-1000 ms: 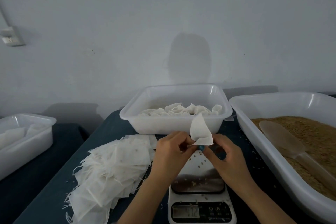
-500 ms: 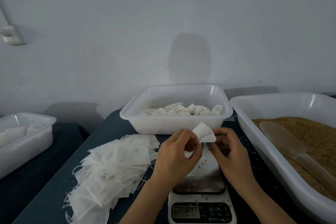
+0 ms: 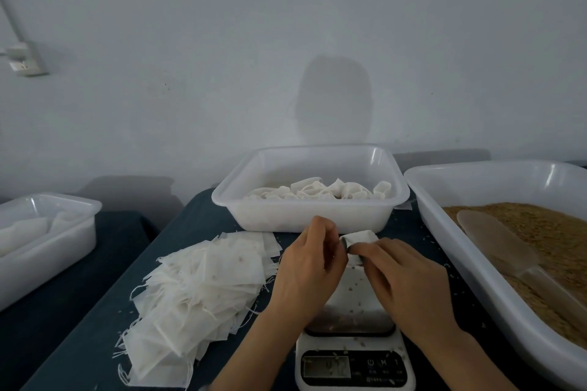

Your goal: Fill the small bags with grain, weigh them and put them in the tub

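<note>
I'm seeing the left hand (image 3: 313, 267) and right hand (image 3: 406, 282) each with a pinching grip on the small bag (image 3: 360, 236), above the scale (image 3: 349, 298) and near the tub (image 3: 311, 219). I'm judging it's being closed; I'm advising a snug fold, mouth upward, to avoid spills.

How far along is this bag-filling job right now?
Done: several filled bags lie in the middle tub. In hand: the left hand and right hand pinch one small bag over the scale, near that tub. Left: a large pile of empty bags waits beside the scale, and the grain tub holds plenty of grain.
</note>
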`<state>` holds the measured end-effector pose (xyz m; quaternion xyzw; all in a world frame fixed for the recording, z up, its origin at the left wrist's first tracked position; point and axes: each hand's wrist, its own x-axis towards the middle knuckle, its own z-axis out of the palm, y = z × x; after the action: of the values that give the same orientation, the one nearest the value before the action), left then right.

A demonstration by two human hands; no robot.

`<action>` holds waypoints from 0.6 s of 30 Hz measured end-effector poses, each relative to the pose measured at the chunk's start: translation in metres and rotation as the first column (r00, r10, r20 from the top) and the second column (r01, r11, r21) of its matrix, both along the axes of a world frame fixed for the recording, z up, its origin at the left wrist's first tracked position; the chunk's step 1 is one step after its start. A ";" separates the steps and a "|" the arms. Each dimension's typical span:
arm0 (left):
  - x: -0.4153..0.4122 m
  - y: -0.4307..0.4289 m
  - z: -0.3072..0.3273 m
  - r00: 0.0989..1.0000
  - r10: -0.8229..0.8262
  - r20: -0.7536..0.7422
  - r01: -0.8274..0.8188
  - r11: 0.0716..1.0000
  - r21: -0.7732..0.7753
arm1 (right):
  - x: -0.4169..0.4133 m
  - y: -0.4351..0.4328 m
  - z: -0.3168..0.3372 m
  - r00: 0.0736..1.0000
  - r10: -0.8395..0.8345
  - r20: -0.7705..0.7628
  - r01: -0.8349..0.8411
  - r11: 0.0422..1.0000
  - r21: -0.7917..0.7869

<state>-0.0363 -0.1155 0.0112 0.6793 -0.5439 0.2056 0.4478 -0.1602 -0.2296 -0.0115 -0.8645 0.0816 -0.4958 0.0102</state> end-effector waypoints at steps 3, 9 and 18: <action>-0.001 0.000 0.001 0.999 -0.025 -0.019 0.025 1.000 -0.013 | 0.001 0.001 0.000 0.999 0.006 -0.049 -0.004 1.000 0.029; -0.001 0.001 -0.001 0.999 -0.042 0.009 0.042 0.999 0.018 | 0.003 0.002 -0.002 0.993 0.009 -0.120 -0.002 0.999 0.053; 0.012 0.000 0.003 0.974 -0.226 -0.003 0.223 0.958 0.180 | 0.006 -0.001 -0.001 0.993 0.120 -0.008 -0.115 0.970 0.213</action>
<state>-0.0246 -0.1153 0.0145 0.6488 -0.6375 0.1096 0.4007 -0.1544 -0.2302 -0.0121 -0.8670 0.0829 -0.4736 0.1310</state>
